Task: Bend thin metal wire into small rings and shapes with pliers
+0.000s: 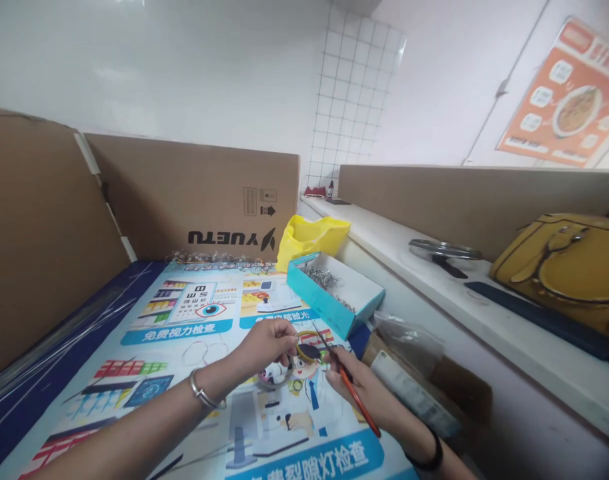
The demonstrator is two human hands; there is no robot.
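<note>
My left hand [273, 343], a silver bangle on its wrist, has its fingers closed on a small yellow-rimmed piece with a dark oval [310, 351], perhaps a lens. Its exact kind is too small to tell. In my right hand [357, 380] is a slim orange-handled tool [358, 403], its thin dark tip pointing up and away past the dark oval. Both hands are close together above the printed table sheet [179, 387]. Partly hidden under my left fingers is a small round clear dish [275, 377] with tiny items inside.
A teal box [317, 303] of small metal pieces stands behind my hands, by a yellow bag [304, 240]. Cardboard [194, 193] walls the table's back and left. At right are an open carton [414, 390] and a white ledge [394, 243] bearing a yellow handbag [569, 267].
</note>
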